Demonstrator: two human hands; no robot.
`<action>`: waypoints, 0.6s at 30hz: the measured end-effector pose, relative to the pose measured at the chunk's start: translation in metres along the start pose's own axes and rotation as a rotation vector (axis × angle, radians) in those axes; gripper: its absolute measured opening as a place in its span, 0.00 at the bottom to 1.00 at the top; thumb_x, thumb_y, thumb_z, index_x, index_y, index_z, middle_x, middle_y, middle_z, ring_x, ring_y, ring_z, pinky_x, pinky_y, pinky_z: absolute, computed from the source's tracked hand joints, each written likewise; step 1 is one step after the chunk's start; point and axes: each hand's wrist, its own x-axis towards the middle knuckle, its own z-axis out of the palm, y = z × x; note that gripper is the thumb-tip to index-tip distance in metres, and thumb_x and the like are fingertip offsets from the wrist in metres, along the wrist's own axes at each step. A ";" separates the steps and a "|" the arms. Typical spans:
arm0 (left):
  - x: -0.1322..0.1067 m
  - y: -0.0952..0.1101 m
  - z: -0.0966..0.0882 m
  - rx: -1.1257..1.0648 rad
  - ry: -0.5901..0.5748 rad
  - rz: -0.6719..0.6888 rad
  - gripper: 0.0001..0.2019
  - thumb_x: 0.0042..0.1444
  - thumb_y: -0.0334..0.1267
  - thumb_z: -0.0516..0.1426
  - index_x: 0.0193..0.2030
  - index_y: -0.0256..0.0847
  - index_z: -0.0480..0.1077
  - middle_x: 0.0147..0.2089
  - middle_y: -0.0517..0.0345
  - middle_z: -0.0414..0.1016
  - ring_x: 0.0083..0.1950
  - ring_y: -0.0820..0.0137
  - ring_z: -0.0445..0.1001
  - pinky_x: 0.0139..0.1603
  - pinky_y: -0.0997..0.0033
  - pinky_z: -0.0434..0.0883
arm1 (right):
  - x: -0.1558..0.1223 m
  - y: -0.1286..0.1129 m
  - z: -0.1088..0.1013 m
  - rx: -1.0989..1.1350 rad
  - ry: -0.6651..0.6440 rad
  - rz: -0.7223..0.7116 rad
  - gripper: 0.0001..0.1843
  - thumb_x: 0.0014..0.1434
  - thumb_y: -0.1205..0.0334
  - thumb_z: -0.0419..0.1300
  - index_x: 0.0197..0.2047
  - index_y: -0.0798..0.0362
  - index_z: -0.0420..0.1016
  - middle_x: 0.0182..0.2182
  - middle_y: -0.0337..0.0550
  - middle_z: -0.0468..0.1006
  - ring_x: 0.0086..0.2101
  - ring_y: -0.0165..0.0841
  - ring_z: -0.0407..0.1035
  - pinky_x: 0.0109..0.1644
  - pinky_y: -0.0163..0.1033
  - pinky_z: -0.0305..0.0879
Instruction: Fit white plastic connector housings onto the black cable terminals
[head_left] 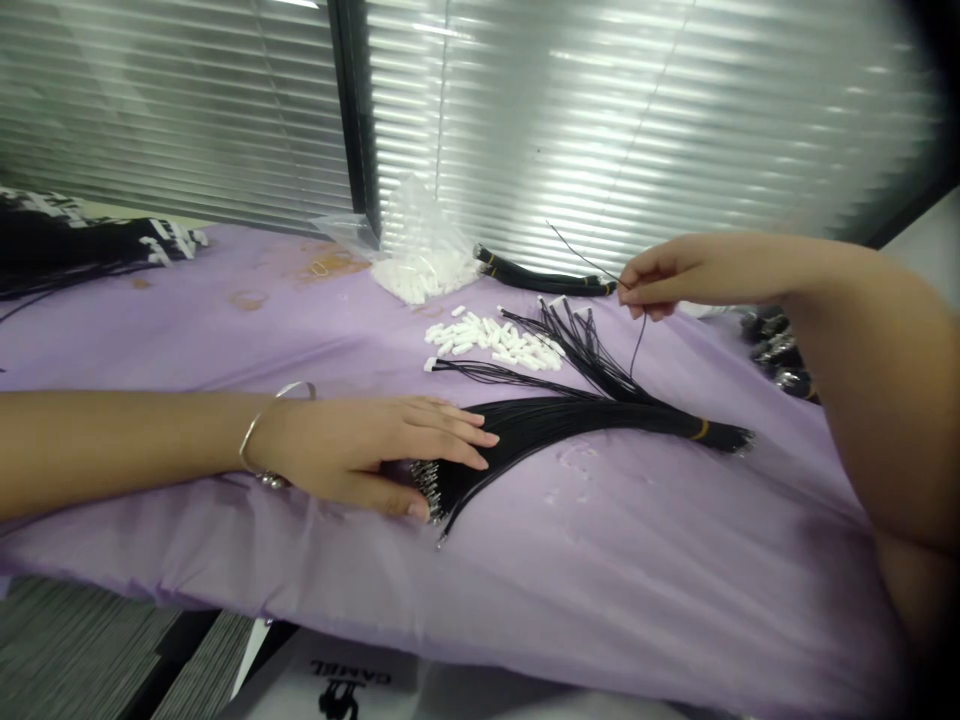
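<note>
My left hand [390,445] lies flat over the left end of a bundle of black wires [540,425], fingers stretched out beside its fanned metal tips [429,488]. A yellow band [700,429] ties the bundle near its right end. Raised above the table, my right hand [660,280] pinches a single thin black wire [639,350] between thumb and fingers. The wire runs down toward the bundle, and a free end sticks up to the left. Wires with white connectors [431,365] on their ends spread out behind the bundle. Loose white connectors [495,340] lie in a pile nearby.
A clear plastic bag [424,265] of white pieces stands at the back. Behind the pile lies another tied wire bundle [540,278]. More connector-tipped wires [75,235] lie at far left. A purple cloth [637,560] covers the table, whose back edge meets window blinds [540,130].
</note>
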 end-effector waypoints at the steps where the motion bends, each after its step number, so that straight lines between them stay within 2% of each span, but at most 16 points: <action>1: 0.000 0.000 0.000 -0.001 0.000 0.003 0.25 0.57 0.43 0.52 0.60 0.35 0.56 0.65 0.51 0.50 0.66 0.69 0.47 0.66 0.68 0.45 | -0.004 -0.004 -0.001 0.036 -0.015 -0.097 0.13 0.56 0.54 0.52 0.32 0.55 0.69 0.27 0.40 0.70 0.29 0.25 0.63 0.36 0.33 0.59; 3: -0.001 0.001 0.000 -0.009 0.013 0.014 0.25 0.57 0.42 0.52 0.60 0.36 0.55 0.64 0.50 0.51 0.65 0.68 0.48 0.65 0.67 0.47 | -0.010 -0.016 0.001 0.100 -0.072 -0.255 0.12 0.56 0.53 0.52 0.34 0.54 0.68 0.29 0.39 0.71 0.31 0.24 0.64 0.37 0.31 0.59; 6: -0.004 0.000 0.000 -0.051 0.108 -0.006 0.21 0.56 0.40 0.53 0.55 0.38 0.59 0.62 0.46 0.54 0.62 0.65 0.53 0.62 0.66 0.54 | -0.015 -0.040 0.013 0.170 -0.161 -0.368 0.12 0.55 0.54 0.54 0.37 0.53 0.69 0.31 0.38 0.72 0.31 0.24 0.65 0.33 0.29 0.60; 8: -0.006 -0.002 0.001 -0.113 0.255 -0.033 0.17 0.53 0.41 0.55 0.48 0.38 0.63 0.57 0.44 0.57 0.57 0.63 0.58 0.57 0.64 0.59 | -0.014 -0.055 0.027 0.198 -0.250 -0.408 0.10 0.55 0.58 0.53 0.38 0.53 0.70 0.32 0.38 0.73 0.31 0.25 0.67 0.33 0.29 0.62; 10: -0.007 -0.007 0.002 -0.189 0.439 -0.054 0.15 0.51 0.43 0.55 0.43 0.38 0.62 0.50 0.44 0.60 0.51 0.62 0.61 0.53 0.61 0.63 | -0.011 -0.068 0.041 0.213 -0.320 -0.448 0.09 0.55 0.64 0.51 0.39 0.51 0.70 0.34 0.37 0.74 0.31 0.25 0.69 0.34 0.30 0.63; 12: -0.007 -0.010 0.003 -0.243 0.547 -0.068 0.16 0.51 0.44 0.54 0.44 0.39 0.59 0.47 0.45 0.60 0.49 0.62 0.61 0.51 0.60 0.64 | -0.007 -0.076 0.053 0.198 -0.338 -0.465 0.09 0.54 0.66 0.50 0.37 0.51 0.70 0.33 0.37 0.75 0.30 0.26 0.69 0.33 0.30 0.62; 14: -0.005 -0.011 0.002 -0.226 0.507 -0.062 0.21 0.52 0.42 0.54 0.51 0.39 0.56 0.53 0.42 0.58 0.54 0.61 0.59 0.53 0.59 0.63 | -0.003 -0.081 0.062 0.160 -0.284 -0.446 0.08 0.54 0.63 0.50 0.35 0.51 0.69 0.30 0.37 0.74 0.28 0.26 0.68 0.31 0.30 0.61; 16: -0.003 -0.009 0.001 -0.136 0.313 -0.020 0.29 0.52 0.42 0.55 0.60 0.38 0.51 0.60 0.42 0.53 0.61 0.59 0.54 0.58 0.59 0.58 | 0.001 -0.082 0.068 0.090 -0.127 -0.378 0.09 0.55 0.57 0.51 0.35 0.52 0.67 0.28 0.39 0.73 0.27 0.28 0.66 0.29 0.31 0.59; 18: -0.002 -0.006 -0.001 -0.028 0.109 0.030 0.33 0.53 0.42 0.55 0.63 0.38 0.48 0.65 0.45 0.48 0.64 0.59 0.48 0.63 0.59 0.51 | 0.005 -0.081 0.073 -0.017 0.061 -0.261 0.15 0.53 0.51 0.53 0.38 0.53 0.65 0.31 0.43 0.73 0.28 0.31 0.65 0.28 0.33 0.56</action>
